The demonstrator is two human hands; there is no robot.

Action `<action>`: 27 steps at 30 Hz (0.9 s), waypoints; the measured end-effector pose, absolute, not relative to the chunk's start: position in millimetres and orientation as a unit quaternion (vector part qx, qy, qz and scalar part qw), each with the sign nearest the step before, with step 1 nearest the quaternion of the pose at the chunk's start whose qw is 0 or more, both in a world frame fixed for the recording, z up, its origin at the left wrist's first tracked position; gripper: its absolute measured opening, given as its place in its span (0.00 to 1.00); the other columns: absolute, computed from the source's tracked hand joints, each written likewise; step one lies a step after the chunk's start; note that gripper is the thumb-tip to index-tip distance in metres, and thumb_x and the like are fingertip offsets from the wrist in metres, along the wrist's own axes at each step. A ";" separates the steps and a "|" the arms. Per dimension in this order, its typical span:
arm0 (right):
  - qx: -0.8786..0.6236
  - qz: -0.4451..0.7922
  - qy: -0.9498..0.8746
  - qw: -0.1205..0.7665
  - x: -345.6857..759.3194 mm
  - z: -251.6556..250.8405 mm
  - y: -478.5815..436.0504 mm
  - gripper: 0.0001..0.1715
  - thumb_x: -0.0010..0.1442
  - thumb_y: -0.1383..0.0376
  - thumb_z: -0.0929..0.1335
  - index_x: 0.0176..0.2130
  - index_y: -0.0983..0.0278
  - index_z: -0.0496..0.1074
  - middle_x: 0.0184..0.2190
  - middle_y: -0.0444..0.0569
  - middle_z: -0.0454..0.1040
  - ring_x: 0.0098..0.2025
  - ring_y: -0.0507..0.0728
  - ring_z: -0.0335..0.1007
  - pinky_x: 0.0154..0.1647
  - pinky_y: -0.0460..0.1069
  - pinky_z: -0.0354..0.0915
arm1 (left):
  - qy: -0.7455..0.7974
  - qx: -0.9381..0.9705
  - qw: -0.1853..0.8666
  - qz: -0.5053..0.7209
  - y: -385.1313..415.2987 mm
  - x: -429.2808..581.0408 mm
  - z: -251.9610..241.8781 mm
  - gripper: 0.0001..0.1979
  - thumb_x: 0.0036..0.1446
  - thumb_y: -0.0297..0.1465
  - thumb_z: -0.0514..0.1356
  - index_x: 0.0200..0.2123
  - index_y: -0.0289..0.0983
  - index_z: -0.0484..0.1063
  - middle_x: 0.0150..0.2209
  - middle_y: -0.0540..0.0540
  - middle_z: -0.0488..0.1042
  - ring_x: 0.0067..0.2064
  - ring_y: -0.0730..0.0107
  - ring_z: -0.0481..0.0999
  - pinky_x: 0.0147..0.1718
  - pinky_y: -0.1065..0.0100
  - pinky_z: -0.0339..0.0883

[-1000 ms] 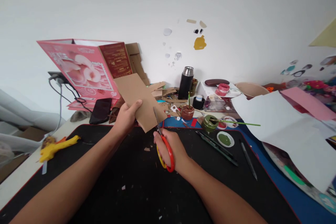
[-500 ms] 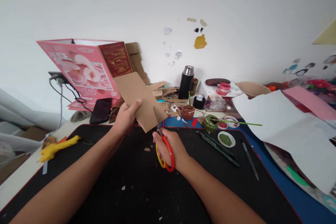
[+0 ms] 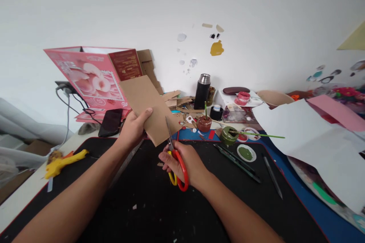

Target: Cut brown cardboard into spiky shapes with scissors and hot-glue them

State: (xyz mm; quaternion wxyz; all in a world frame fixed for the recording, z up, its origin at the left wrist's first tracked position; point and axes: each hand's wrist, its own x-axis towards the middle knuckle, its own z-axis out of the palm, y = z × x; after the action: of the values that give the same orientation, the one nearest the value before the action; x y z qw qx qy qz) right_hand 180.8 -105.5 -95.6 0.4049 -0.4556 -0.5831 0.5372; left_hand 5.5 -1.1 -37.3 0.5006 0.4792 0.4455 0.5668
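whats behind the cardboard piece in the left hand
Past the edges of the cardboard piece show the pink box, its dark red side, brown cardboard and cardboard scraps. That side's lower part, and anything directly behind the piece, is covered.

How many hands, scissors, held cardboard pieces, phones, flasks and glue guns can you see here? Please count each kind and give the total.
Hands: 2 (left hand, right hand)
Scissors: 1
Held cardboard: 1
Phone: 1
Flask: 1
Glue gun: 1
Total: 7

A black mat (image 3: 148, 212) bears a green tool (image 3: 238, 164), a grey pen (image 3: 272, 176) and a white paint dish (image 3: 238, 152).
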 end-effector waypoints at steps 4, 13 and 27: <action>-0.457 0.536 -0.585 0.401 181.5 -100.9 -103.6 0.33 0.65 0.37 0.76 0.47 0.61 0.74 0.34 0.48 0.82 0.32 0.59 0.86 0.34 0.49 0.79 | 0.445 0.486 0.494 0.567 1.4 4.0 -40.8 0.21 0.52 0.44 0.74 0.43 0.36 0.81 0.26 0.46 0.78 0.32 0.54 0.82 0.30 0.62 0.77; -0.457 0.534 -0.595 0.391 183.8 -102.6 -103.0 0.36 0.65 0.35 0.75 0.51 0.61 0.74 0.36 0.50 0.84 0.35 0.61 0.87 0.36 0.50 0.79 | 0.451 0.493 0.485 0.564 3.0 1.8 -40.5 0.20 0.51 0.42 0.74 0.44 0.36 0.81 0.26 0.46 0.78 0.35 0.52 0.83 0.31 0.62 0.77; -0.456 0.514 -0.612 0.391 186.7 -101.1 -102.2 0.36 0.67 0.35 0.74 0.53 0.62 0.74 0.35 0.49 0.83 0.37 0.62 0.88 0.37 0.50 0.76 | 0.440 0.467 0.510 0.573 1.8 6.6 -36.9 0.19 0.51 0.41 0.74 0.42 0.37 0.79 0.21 0.51 0.72 0.28 0.58 0.79 0.25 0.65 0.73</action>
State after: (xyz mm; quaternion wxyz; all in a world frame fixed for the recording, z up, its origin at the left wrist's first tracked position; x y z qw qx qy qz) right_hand 186.7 -102.2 -101.1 0.3913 -0.4560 -0.6124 0.5137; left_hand 6.6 1.8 -36.9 0.5102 0.4669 0.4398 0.5729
